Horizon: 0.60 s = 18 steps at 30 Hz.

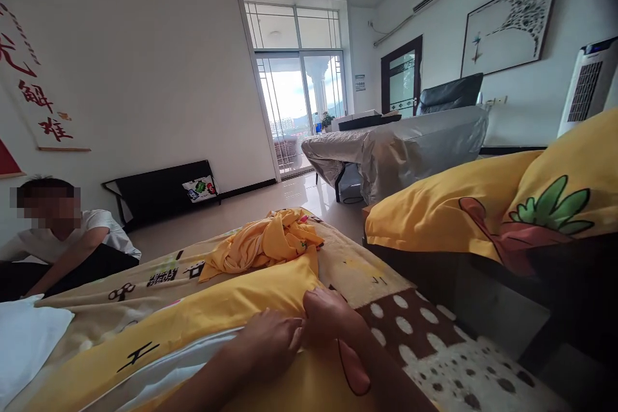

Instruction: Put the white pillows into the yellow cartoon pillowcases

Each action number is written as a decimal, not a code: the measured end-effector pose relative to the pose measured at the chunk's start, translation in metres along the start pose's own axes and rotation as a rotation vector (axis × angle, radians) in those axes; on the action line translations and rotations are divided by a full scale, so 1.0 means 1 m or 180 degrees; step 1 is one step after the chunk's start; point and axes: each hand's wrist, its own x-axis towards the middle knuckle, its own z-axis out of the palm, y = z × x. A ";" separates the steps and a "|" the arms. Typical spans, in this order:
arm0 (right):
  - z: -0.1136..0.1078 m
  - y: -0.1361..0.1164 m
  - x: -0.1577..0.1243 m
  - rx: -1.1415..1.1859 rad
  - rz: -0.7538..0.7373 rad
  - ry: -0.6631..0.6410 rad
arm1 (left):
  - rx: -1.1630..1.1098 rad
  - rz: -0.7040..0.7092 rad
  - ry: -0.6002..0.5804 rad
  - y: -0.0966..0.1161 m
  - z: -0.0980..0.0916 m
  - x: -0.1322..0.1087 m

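A yellow pillowcase with printed drawings lies across the bed in front of me. Through its long opening a white pillow shows inside. My left hand is closed on the edge of the opening, knuckles up. Right beside it, almost touching, my right hand makes a fist on the same pillowcase near its far end. The fingertips of both hands are hidden in the cloth. Just beyond lies a crumpled heap of yellow-orange fabric.
A patterned blanket covers the bed. Plump yellow pillows rest on a dark surface at right. White cloth lies at the left edge, near a seated person. Farther back stands a plastic-covered desk before a glass door.
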 end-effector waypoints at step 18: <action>-0.038 0.020 -0.023 0.0673 -0.0607 0.0131 | 0.0748 0.0049 0.0721 0.007 0.008 -0.008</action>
